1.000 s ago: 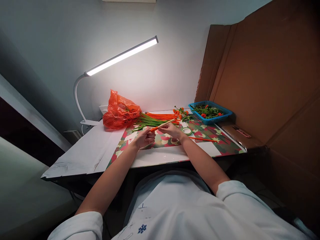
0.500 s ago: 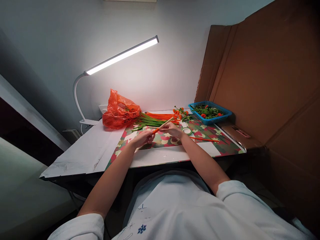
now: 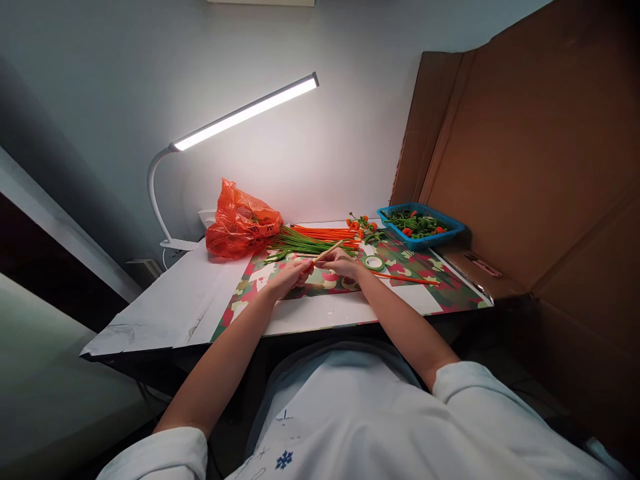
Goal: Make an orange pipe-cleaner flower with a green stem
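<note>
A thin wooden stick (image 3: 330, 251) slants up to the right between my hands, with a bit of orange pipe cleaner (image 3: 313, 264) showing around its lower end. My left hand (image 3: 293, 276) is closed around that end and covers most of the wound part. Close beside it, my right hand (image 3: 343, 263) has its fingers pinched together at the orange winding, just under the stick. What exactly lies between those right fingertips is partly hidden. Behind both hands lie bundles of green pipe cleaners (image 3: 310, 244) and orange pipe cleaners (image 3: 320, 232).
An orange plastic bag (image 3: 240, 223) stands at the back left, near a lit clamp lamp (image 3: 245, 113). Orange flowers (image 3: 356, 225) and a roll of green tape (image 3: 373, 263) lie to the right. Beyond them is a blue basket (image 3: 435, 243) of green pieces, beside a cardboard wall (image 3: 525, 153).
The stick has tipped slightly and moved a little down and left at its free end. My left hand now covers more of the orange coil, and the hands are closer together.
</note>
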`<state>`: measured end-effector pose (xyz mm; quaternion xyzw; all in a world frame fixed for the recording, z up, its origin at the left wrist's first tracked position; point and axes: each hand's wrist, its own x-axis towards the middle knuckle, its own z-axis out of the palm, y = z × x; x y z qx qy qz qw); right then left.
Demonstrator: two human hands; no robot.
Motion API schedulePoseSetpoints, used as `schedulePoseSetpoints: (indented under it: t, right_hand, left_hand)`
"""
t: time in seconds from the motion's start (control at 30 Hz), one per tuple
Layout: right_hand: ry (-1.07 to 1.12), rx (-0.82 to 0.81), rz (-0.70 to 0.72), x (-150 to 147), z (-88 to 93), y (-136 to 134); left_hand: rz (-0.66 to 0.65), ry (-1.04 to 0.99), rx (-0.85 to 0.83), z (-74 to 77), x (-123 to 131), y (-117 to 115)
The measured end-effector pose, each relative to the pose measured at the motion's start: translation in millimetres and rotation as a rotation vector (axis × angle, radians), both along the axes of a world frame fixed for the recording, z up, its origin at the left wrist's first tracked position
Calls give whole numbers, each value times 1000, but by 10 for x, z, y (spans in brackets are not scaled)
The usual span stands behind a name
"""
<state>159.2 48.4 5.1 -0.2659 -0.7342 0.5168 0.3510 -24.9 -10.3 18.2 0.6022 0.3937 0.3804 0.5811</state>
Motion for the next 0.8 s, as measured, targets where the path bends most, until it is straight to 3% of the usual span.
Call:
schedulePoseSetpoints:
  t: [0.33, 0.57, 0.8]
  right_hand:
    - [-135, 44, 72, 74, 127, -64]
    - [-162, 180, -47, 82, 156, -105]
    - [-169, 395, -247, 59, 180, -114]
  left_hand:
    - [57, 254, 225, -144, -89, 87]
    - [62, 454, 404, -69, -79, 57]
    - [173, 593, 553, 40, -50, -6]
